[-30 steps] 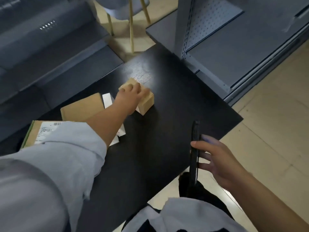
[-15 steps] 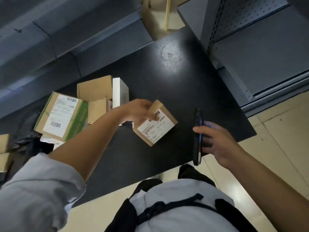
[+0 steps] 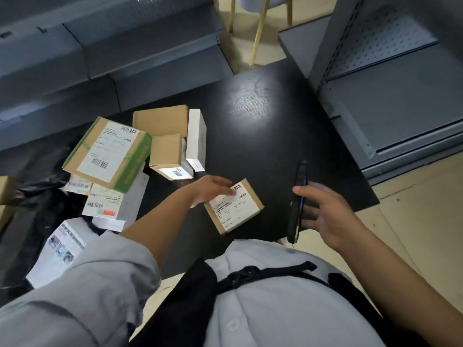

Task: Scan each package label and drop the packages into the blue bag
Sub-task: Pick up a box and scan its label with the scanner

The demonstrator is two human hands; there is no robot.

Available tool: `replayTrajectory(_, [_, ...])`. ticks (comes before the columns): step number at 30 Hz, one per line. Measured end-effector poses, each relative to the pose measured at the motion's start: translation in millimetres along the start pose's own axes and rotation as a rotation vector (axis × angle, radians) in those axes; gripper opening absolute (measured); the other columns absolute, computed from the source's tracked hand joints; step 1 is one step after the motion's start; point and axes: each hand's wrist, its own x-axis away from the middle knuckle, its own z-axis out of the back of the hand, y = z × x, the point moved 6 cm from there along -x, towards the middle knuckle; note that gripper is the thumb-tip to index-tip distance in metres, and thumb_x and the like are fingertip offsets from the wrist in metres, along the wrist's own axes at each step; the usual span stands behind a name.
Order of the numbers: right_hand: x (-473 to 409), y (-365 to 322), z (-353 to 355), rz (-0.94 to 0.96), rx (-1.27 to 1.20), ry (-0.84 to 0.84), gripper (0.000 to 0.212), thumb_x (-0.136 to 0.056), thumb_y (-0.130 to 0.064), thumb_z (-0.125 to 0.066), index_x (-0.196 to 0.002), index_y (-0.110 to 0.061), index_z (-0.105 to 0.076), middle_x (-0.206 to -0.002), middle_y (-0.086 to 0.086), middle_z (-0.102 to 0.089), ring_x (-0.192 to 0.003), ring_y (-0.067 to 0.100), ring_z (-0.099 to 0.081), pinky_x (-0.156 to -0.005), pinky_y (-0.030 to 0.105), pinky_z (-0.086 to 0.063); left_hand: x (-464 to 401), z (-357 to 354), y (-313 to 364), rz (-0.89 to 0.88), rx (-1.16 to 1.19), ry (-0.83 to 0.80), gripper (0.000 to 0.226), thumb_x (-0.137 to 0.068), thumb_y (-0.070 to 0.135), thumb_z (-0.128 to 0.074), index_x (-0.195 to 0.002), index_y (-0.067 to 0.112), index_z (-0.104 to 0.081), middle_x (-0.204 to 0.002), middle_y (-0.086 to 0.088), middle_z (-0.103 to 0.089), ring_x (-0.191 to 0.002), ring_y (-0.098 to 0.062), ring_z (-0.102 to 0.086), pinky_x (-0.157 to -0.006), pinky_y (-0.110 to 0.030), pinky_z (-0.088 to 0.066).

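Left hand: the left hand is reaching out over the black table and holding the small brown package by its far upper-left corner, fingertips lying across the label near the barcode; how the thumb is sitting underneath I cannot tell.
Small brown package: it is tilting label-up just above or on the near edge of the table, directly in front of the person's body, its long axis running from lower left to upper right.
Label: the white shipping label is facing upward, with its barcode at the far end beside the fingertips.
Right hand: the right hand is gripping a dark handheld scanner, thumb on the near face and fingers wrapped behind, standing it on edge.
Key relation: the scanner is sitting just to the right of the package, near but apart, so the right hand is the nearer one for reading the label; I judge it needs turning toward the label's face.
Waiting packages: a green-edged box, a small brown box and a white box are lying in a pile well to the left.
Blue bag: I am not seeing one; only dark plastic is showing at the left edge.
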Motion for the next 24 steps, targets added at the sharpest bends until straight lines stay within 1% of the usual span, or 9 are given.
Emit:
replayTrajectory(4, [17,10,-9,0.023,0.004,0.064,0.037,-0.090,-0.020,-0.072,-0.126,-0.012,-0.065,-0.112,0.015,-0.069,-0.101,0.033,-0.069,-0.076,0.045,-0.059,18,0,-4,-0.187,-0.083,0.212,0.079,-0.085,0.043,-0.079,-0.153,0.031,-0.039,-0.159,-0.001,-0.039,-0.144,-0.028,-0.041,-0.115,-0.051,-0.038])
replayTrajectory(7, [28,20,-15,0.030,0.030,0.098,0.038,-0.090,-0.021,-0.072,-0.126,-0.011,-0.064,-0.113,0.015,-0.066,-0.104,0.033,-0.066,-0.073,0.042,-0.056,46,-13,-24,-0.286,-0.304,0.363,0.106,-0.072,0.054,-0.085,-0.155,0.046,-0.019,-0.166,0.004,-0.016,-0.152,-0.027,-0.018,-0.122,-0.056,-0.021])
replayTrajectory(9, [36,28,-18,0.025,0.044,0.116,0.037,-0.090,-0.021,-0.072,-0.125,-0.012,-0.064,-0.111,0.012,-0.066,-0.108,0.033,-0.065,-0.072,0.041,-0.055,57,-29,-47,-0.307,-0.347,0.409,0.117,-0.068,0.057,-0.087,-0.153,0.055,-0.006,-0.168,0.009,-0.001,-0.155,-0.026,-0.003,-0.122,-0.056,-0.011])
replayTrajectory(12, [47,41,-22,0.002,0.053,0.152,0.034,-0.091,-0.022,-0.072,-0.123,-0.014,-0.065,-0.115,0.011,-0.065,-0.112,0.034,-0.063,-0.072,0.041,-0.055,57,-44,-75,-0.329,-0.287,0.474,0.119,-0.069,0.054,-0.088,-0.148,0.059,0.002,-0.167,0.011,0.004,-0.156,-0.025,-0.002,-0.123,-0.054,-0.015])
replayTrajectory(16, [58,58,-31,-0.012,0.091,0.205,0.041,-0.091,-0.025,-0.073,-0.130,-0.016,-0.063,-0.129,0.011,-0.061,-0.115,0.034,-0.060,-0.074,0.041,-0.056,45,-49,-86,-0.418,-0.176,0.520,0.104,-0.075,0.041,-0.087,-0.149,0.046,-0.014,-0.162,0.007,-0.008,-0.152,-0.025,-0.015,-0.122,-0.054,-0.028])
replayTrajectory(18, [64,63,-37,-0.004,0.098,0.218,0.039,-0.092,-0.026,-0.072,-0.129,-0.016,-0.063,-0.127,0.011,-0.062,-0.113,0.033,-0.060,-0.073,0.040,-0.056,43,-49,-88,-0.496,-0.136,0.517,0.094,-0.075,0.036,-0.087,-0.145,0.041,-0.024,-0.157,0.006,-0.016,-0.147,-0.023,-0.025,-0.118,-0.049,-0.038])
replayTrajectory(20, [70,66,-43,0.004,0.099,0.223,0.040,-0.091,-0.025,-0.072,-0.129,-0.016,-0.063,-0.125,0.011,-0.063,-0.113,0.033,-0.061,-0.073,0.041,-0.056,45,-44,-90,-0.530,-0.053,0.478,0.085,-0.074,0.034,-0.088,-0.141,0.038,-0.035,-0.152,0.007,-0.021,-0.143,-0.020,-0.030,-0.117,-0.041,-0.040])
replayTrajectory(22, [76,68,-50,0.014,0.095,0.221,0.038,-0.091,-0.024,-0.071,-0.127,-0.016,-0.063,-0.119,0.009,-0.064,-0.112,0.033,-0.062,-0.075,0.042,-0.056,51,-37,-94,-0.487,0.096,0.399,0.076,-0.074,0.031,-0.087,-0.136,0.039,-0.044,-0.145,0.008,-0.028,-0.137,-0.017,-0.034,-0.113,-0.034,-0.040])
replayTrajectory(24, [81,70,-57,0.024,0.092,0.216,0.035,-0.092,-0.022,-0.071,-0.125,-0.016,-0.064,-0.115,0.008,-0.065,-0.110,0.032,-0.062,-0.074,0.041,-0.056,56,-28,-104,-0.400,0.319,0.294,0.063,-0.078,0.027,-0.084,-0.131,0.040,-0.052,-0.140,0.005,-0.036,-0.128,-0.016,-0.044,-0.106,-0.032,-0.044])
